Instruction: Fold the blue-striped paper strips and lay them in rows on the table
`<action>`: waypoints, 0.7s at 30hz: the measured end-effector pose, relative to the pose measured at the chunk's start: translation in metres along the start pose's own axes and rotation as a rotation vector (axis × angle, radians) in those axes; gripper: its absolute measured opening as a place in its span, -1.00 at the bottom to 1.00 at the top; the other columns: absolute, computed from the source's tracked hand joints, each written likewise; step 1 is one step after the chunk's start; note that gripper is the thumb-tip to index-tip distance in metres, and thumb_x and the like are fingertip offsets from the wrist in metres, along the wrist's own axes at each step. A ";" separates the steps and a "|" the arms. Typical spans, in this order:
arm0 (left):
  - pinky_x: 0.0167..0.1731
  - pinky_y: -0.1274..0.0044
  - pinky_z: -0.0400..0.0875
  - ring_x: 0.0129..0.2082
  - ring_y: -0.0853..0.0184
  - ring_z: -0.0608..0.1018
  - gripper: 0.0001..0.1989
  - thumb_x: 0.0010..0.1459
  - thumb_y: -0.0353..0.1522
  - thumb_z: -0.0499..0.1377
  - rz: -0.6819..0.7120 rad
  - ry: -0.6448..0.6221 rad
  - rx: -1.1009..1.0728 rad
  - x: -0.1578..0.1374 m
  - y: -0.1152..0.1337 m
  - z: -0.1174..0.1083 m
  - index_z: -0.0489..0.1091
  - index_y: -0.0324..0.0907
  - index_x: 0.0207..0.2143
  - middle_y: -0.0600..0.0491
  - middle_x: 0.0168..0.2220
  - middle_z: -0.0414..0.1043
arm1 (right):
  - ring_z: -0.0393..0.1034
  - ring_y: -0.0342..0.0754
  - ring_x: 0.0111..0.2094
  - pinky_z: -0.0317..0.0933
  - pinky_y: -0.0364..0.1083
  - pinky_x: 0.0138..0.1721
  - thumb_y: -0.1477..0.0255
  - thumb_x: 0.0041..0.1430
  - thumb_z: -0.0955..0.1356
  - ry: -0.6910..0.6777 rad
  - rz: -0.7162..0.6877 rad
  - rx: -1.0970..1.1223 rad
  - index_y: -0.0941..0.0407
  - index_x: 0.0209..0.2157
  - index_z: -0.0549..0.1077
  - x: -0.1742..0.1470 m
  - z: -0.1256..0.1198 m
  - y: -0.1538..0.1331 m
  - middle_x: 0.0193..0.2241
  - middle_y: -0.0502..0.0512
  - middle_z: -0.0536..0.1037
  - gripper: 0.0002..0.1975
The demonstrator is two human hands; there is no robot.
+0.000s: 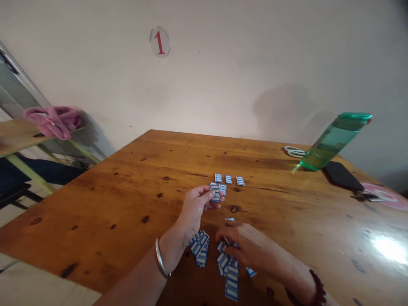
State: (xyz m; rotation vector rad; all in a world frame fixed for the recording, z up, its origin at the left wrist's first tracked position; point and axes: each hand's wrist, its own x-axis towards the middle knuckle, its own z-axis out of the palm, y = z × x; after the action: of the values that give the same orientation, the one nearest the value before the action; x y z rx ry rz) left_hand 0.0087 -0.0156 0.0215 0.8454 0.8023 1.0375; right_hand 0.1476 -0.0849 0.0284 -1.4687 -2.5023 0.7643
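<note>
Between the thumb and fingers of my left hand (194, 206) is a small stack of blue-bordered label sheets (215, 193), held above the table. Just beyond it lie several similar label sheets (228, 179), spaced in a short row. My right hand (247, 240) reaches down over a loose pile of label sheets (232, 287), thumb and fingers apart and curved over its upper part. Its fingertips partly hide the pile, and whether they touch a sheet is unclear. Another overlapping heap of label sheets (201, 248) sits beside my left wrist.
A green water bottle (331, 142) stands at the back right of the wooden table (127, 204). Near it are a dark flat device (342, 175), a white cable (295, 152) and a pink round mat (387, 196). A pink cloth (54, 121) lies on another table at left.
</note>
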 end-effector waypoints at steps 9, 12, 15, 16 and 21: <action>-0.45 0.53 0.41 -0.44 0.29 0.55 -0.84 -0.14 -0.39 0.26 0.003 0.003 0.011 0.000 -0.002 -0.001 0.41 -0.30 -0.45 -0.06 -0.44 0.53 | 0.21 -0.16 -0.49 0.02 -0.18 -0.48 0.64 -0.14 0.27 0.082 0.067 0.138 0.15 -0.51 0.37 0.004 0.004 0.003 -0.50 0.00 0.41 -0.87; -0.47 0.54 0.41 -0.45 0.30 0.55 -0.84 -0.13 -0.40 0.25 0.001 0.007 0.012 0.000 -0.003 -0.001 0.41 -0.30 -0.44 -0.06 -0.44 0.53 | 0.14 -0.18 -0.55 0.00 -0.20 -0.53 0.58 -0.14 0.28 0.214 0.146 0.417 0.15 -0.55 0.32 0.009 0.003 0.011 -0.60 -0.06 0.33 -0.94; -0.48 0.56 0.40 -0.46 0.31 0.55 -0.83 -0.14 -0.41 0.24 -0.019 0.015 0.019 0.001 -0.004 0.000 0.41 -0.31 -0.43 -0.05 -0.44 0.53 | 0.08 -0.21 -0.61 -0.03 -0.21 -0.59 0.42 -0.05 0.29 0.308 0.212 0.768 0.15 -0.55 0.31 0.012 0.002 0.020 -0.65 -0.08 0.27 -0.90; -0.48 0.56 0.40 -0.46 0.31 0.55 -0.83 -0.15 -0.41 0.24 -0.025 0.008 0.020 0.001 -0.005 0.001 0.41 -0.31 -0.43 -0.05 -0.44 0.53 | 0.05 -0.23 -0.63 -0.05 -0.21 -0.60 0.36 -0.03 0.29 0.327 0.236 0.858 0.16 -0.56 0.31 0.012 0.003 0.023 -0.66 -0.09 0.25 -0.84; -0.44 0.58 0.39 -0.48 0.35 0.54 -0.84 -0.14 -0.40 0.24 -0.048 -0.027 0.033 -0.001 -0.009 0.003 0.42 -0.31 -0.45 -0.02 -0.49 0.53 | 0.02 -0.24 -0.64 -0.08 -0.21 -0.62 0.27 0.00 0.30 0.454 0.293 1.077 0.15 -0.58 0.31 0.014 0.008 0.036 -0.68 -0.10 0.23 -0.75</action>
State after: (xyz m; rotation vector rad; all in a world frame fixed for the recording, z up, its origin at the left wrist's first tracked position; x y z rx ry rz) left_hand 0.0149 -0.0195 0.0147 0.8624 0.8146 0.9713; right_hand 0.1655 -0.0622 0.0017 -1.3250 -1.1737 1.3267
